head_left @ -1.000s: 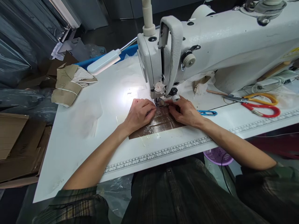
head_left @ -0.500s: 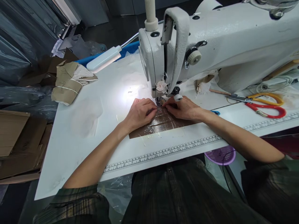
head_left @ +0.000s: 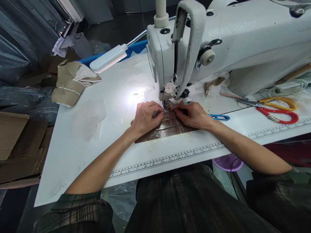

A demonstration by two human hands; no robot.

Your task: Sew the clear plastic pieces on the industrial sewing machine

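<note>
A printed ruler scale (head_left: pixel 167 159) runs along the near edge of the white tabletop (head_left: pixel 92 129), with black tick marks and numbers. The numbers are small and appear upside down from this viewpoint; a few near the middle of the strip look like 10, 12, 14 and 15, but most are too small to read with certainty. A second stretch of the same kind of ruler scale (head_left: pixel 282 128) follows the tabletop edge towards the right side, below the scissors; its numbers cannot be made out. No brand name or label can be read on the sewing machine (head_left: pixel 243 42).
</note>
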